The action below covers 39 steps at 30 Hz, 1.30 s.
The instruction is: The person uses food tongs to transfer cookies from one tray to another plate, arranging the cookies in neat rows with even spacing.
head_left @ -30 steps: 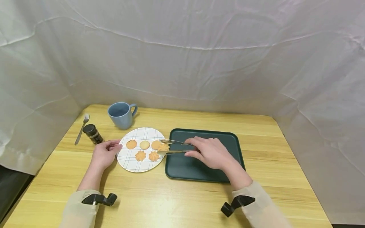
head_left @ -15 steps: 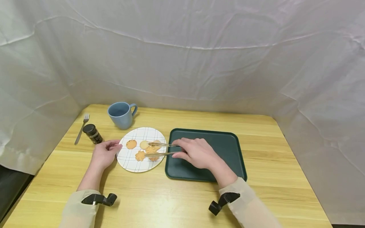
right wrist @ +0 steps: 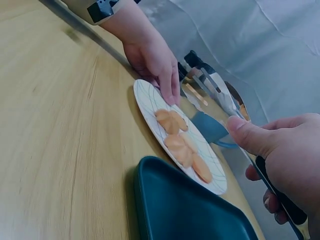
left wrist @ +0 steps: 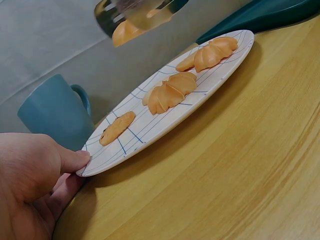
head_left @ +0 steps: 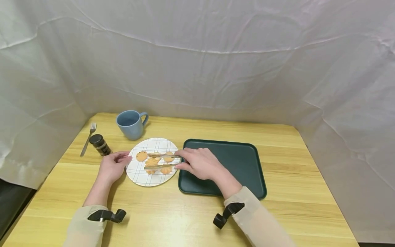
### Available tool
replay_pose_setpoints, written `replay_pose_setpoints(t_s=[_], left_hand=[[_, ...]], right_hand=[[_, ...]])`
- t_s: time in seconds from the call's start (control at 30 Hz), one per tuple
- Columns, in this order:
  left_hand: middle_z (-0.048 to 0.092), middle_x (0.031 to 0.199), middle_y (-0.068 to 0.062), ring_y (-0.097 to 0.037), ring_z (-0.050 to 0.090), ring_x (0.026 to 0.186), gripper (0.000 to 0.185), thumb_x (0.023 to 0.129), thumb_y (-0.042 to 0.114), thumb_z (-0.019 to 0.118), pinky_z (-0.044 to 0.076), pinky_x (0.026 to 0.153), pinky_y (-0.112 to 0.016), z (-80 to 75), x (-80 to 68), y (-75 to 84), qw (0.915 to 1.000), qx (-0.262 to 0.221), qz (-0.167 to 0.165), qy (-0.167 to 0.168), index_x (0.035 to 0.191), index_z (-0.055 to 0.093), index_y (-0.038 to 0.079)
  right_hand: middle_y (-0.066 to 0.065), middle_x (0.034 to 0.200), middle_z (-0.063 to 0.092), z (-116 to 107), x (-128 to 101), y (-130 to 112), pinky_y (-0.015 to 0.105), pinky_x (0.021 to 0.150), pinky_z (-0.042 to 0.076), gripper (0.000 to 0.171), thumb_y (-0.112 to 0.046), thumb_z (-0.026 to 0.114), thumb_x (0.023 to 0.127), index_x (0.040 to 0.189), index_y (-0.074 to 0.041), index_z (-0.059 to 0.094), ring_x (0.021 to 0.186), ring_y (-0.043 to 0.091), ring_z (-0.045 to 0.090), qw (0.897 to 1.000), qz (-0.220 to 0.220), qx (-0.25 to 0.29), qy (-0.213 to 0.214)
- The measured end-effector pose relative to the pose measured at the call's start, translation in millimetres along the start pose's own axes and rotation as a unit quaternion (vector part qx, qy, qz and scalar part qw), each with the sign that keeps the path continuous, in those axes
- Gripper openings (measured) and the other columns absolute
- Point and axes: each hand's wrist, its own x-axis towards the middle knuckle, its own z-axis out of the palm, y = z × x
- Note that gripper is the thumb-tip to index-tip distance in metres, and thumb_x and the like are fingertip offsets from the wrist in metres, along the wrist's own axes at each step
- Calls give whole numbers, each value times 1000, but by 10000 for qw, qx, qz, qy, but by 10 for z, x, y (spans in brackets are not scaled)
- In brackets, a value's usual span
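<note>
At the plate's left rim, my left hand [head_left: 112,167] pinches the edge of a white plate [head_left: 143,180] with a line grid, thumb on top in the left wrist view. My right hand [head_left: 201,162] grips metal tongs [head_left: 163,166], which reach in from the right above the plate. Between the tongs' ends is a ridged, flower-shaped cookie [left wrist: 126,33], held clear of the plate in the left wrist view. Below it lie several cookies: a round one with dark specks [head_left: 141,156], plain round ones [head_left: 168,157] and flower-shaped ones [left wrist: 171,93]. The tongs partly cover some of them in the head view.
A dark green tray [head_left: 240,164] lies right of the plate, under the right hand and forearm. Behind the plate stands a blue mug [head_left: 131,128]. A black-capped jar [head_left: 101,145] and a fork [head_left: 88,140] are at the left. Grey cloth [head_left: 197,68] surrounds the table.
My right hand has moved left, carrying the tongs and the flower-shaped cookie from the plate's right edge to over its middle. My left hand stays at the rim.
</note>
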Motion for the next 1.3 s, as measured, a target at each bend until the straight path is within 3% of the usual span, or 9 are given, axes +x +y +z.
replay_pose_setpoints(t_s=[0.17,0.53,0.93,1.3], left_hand=[[72,123,-22,-31,67,112,41,106,26,67,49,80,-18,-4,-8,0,10000,43,69,-1,135,68,-3],[73,122,-20,-28,67,109,41,105,26,68,49,79,-17,-4,-1,-34,9999,46,106,52,134,69,-3],[73,121,-20,-27,67,108,41,106,26,68,49,80,-18,-15,-13,-34,9999,40,102,36,134,69,-3],[74,119,-20,-26,68,105,41,105,25,69,49,78,-16,-13,-37,-9,9998,30,159,94,133,70,-4]], right_hand=[[-4,137,68,48,115,-56,26,58,45,54,-58,52,107,148,-24,62,79,12,66,10000,-22,-60,-45],[-4,120,71,174,285,-172,29,50,39,53,-59,52,107,148,-27,61,58,12,52,9993,35,-214,-302],[-4,125,69,265,420,-279,32,66,48,52,-58,52,107,148,-26,60,82,17,65,9978,93,-417,-500],[-6,118,69,335,486,-286,36,67,49,48,-56,54,108,146,-27,60,84,20,66,9975,91,-439,-539]])
